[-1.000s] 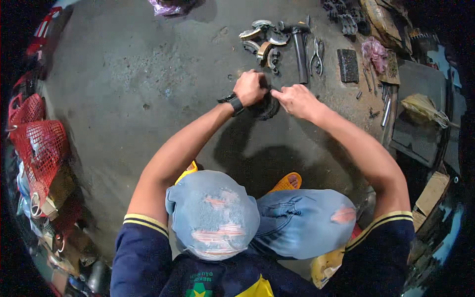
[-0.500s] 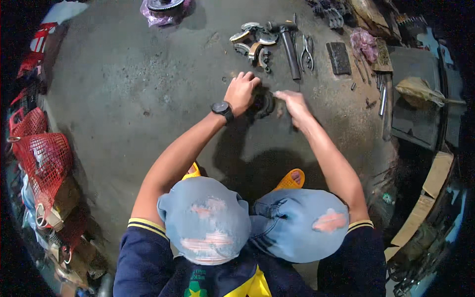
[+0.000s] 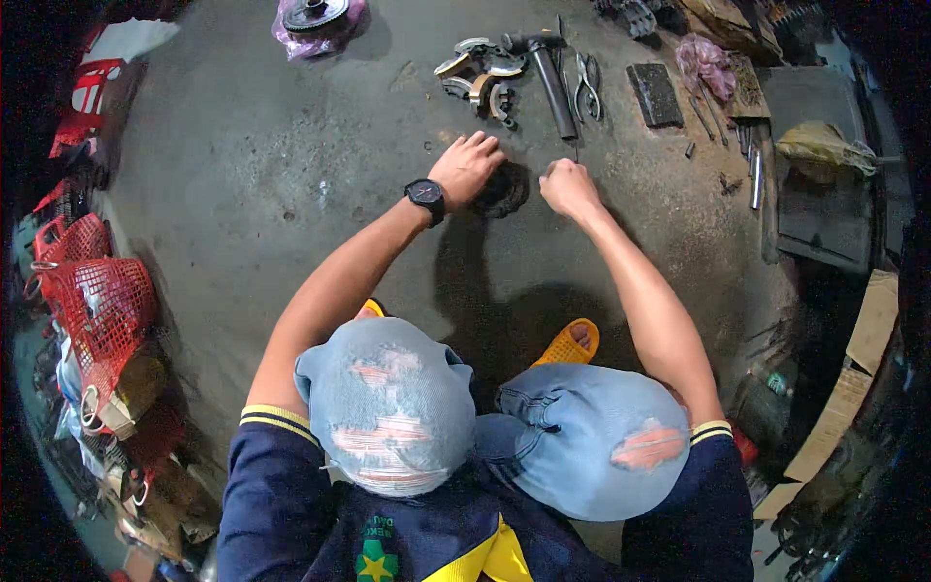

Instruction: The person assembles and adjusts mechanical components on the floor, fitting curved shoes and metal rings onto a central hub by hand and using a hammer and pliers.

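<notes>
My left hand (image 3: 467, 167), with a black watch on its wrist, is closed over the upper left edge of a dark round metal part (image 3: 504, 192) on the floor. Much of that part lies in shadow and its details are hard to make out. To its right, slightly apart, my right hand (image 3: 569, 188) is curled into a fist. A thin dark rod (image 3: 577, 151) sticks out beyond its fingers, toward the hammer; the grip hides the rest of it. Just beyond both hands lie several curved metal shoes with linings (image 3: 482, 89).
A hammer (image 3: 555, 94) and pliers (image 3: 588, 89) lie beyond my right hand, with a dark rectangular block (image 3: 655, 95) farther right. A toothed metal wheel (image 3: 315, 14) sits on pink plastic at the far left. Red baskets (image 3: 109, 310) line the left side, cardboard (image 3: 832, 415) the right.
My right hand has drawn back from the round part and curled closed beside the thin rod. My left hand stays at the part. The whole view has shifted slightly.
</notes>
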The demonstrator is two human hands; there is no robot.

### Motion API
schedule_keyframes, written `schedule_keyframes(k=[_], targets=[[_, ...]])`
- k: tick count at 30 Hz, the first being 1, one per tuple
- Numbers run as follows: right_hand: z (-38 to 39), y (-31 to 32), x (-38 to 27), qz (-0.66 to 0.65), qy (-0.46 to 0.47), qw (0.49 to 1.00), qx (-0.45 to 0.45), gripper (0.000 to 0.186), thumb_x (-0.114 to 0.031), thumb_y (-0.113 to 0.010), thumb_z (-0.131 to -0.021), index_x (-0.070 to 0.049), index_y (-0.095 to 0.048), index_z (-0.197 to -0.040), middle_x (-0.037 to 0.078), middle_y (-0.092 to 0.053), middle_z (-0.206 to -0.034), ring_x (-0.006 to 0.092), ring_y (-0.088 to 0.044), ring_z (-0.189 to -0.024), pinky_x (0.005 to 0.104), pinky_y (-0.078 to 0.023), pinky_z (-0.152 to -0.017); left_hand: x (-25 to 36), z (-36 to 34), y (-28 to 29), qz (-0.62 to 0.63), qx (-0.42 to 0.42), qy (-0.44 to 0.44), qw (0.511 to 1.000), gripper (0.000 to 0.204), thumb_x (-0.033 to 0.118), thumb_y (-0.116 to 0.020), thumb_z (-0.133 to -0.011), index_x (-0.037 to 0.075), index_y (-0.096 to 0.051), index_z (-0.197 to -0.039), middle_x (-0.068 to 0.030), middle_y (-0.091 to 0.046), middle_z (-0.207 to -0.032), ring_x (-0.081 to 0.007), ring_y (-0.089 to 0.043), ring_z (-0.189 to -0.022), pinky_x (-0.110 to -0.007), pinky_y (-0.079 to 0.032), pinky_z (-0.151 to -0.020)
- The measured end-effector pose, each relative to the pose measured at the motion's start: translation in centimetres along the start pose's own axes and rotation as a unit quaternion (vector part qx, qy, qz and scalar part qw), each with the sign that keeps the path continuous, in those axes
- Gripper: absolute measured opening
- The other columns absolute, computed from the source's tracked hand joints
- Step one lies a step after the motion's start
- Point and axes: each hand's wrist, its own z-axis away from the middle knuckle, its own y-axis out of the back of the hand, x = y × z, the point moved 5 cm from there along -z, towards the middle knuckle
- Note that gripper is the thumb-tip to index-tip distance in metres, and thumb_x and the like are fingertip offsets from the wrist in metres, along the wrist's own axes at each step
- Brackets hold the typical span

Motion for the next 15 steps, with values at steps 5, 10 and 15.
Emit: schedule_keyframes(k=[5, 10, 15], targets=[[0.6, -0.1, -0.7, -0.024, -0.004, 1.0, -0.001, 0.029, -0.018, -0.054, -0.082, 0.003, -0.067, -0.098, 0.028, -0.064, -0.105, 0.0434, -0.061, -0.101, 0.0484, -0.049, -0.09, -5.1, 3.0, 1.7, 0.275, 0.207, 0.295, 0.891, 0.019, 0.005, -0.062, -0.083, 0.0, -0.058, -0.102, -0.0184, -0.059, -0.089, -0.0379, -0.059, -0.09, -0.039, -0.049, -0.077], [0.4, 0.9, 0.4, -0.025, -0.016, 0.999, -0.014, 0.028, -0.018, -0.055, -0.082, 0.002, -0.067, -0.098, 0.028, -0.064, -0.104, 0.0433, -0.061, -0.1, 0.0483, -0.05, -0.089, -1.0, 2.6, 4.1, 0.124, 0.079, 0.088, 0.985, 0.041, 0.002, -0.065, -0.069, 0.004, -0.058, -0.11, -0.0156, -0.054, -0.116, -0.0354, -0.054, -0.105, -0.04, -0.047, -0.087], [0.6, 0.7, -0.6, -0.019, 0.002, 1.0, -0.005, 0.028, -0.018, -0.055, -0.082, 0.002, -0.067, -0.097, 0.028, -0.065, -0.102, 0.0434, -0.061, -0.1, 0.0478, -0.049, -0.089, 0.6, 0.3, 1.6, -0.034, 0.005, -0.045, 0.998, 0.023, 0.013, -0.059, -0.079, 0.007, -0.061, -0.101, -0.0099, -0.054, -0.101, -0.0257, -0.051, -0.1, -0.037, -0.043, -0.083]])
